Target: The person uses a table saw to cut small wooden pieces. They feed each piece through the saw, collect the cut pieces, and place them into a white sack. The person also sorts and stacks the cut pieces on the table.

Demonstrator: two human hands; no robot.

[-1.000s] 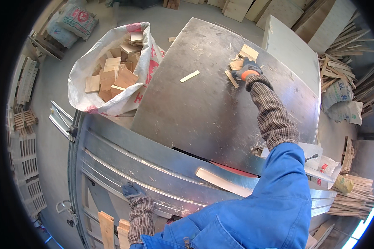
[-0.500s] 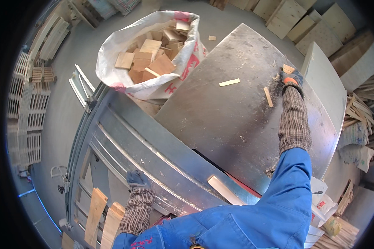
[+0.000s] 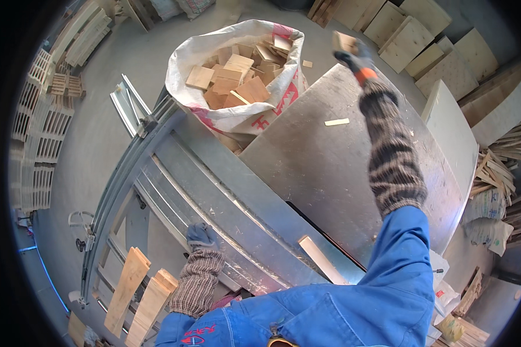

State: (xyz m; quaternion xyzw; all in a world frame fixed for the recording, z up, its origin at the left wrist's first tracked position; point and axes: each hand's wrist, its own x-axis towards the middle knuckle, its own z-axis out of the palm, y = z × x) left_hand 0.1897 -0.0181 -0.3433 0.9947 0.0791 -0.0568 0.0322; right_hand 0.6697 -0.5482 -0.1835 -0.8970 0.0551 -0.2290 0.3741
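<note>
My right hand [image 3: 356, 56], in a dark glove with an orange cuff, is raised at the far edge of a grey metal table [image 3: 307, 156]. Its fingers are closed round a small wood block [image 3: 345, 41]. Near the middle of that table lies a pale yellow wood strip [image 3: 337, 122]. My left hand [image 3: 202, 236], gloved too, rests on the ribbed metal sliding table [image 3: 214, 202] at the lower left. Its fingers look stretched over the metal, and I see nothing held. A pale wood piece [image 3: 321, 260] lies by the dark slot near my body.
Beyond the sliding table stands a white woven sack [image 3: 182, 63] full of wood offcuts. Two long boards [image 3: 127, 286] lean at the lower left. Wood panels [image 3: 408, 43] stand at the back right, with scrap strips [image 3: 495, 173] piled below. Pallets [image 3: 40, 133] are stacked on the left.
My right hand has lifted from the table's right side and swung left and away, carrying the wood block. My left hand stays on the sliding table. The whole view has shifted slightly.
</note>
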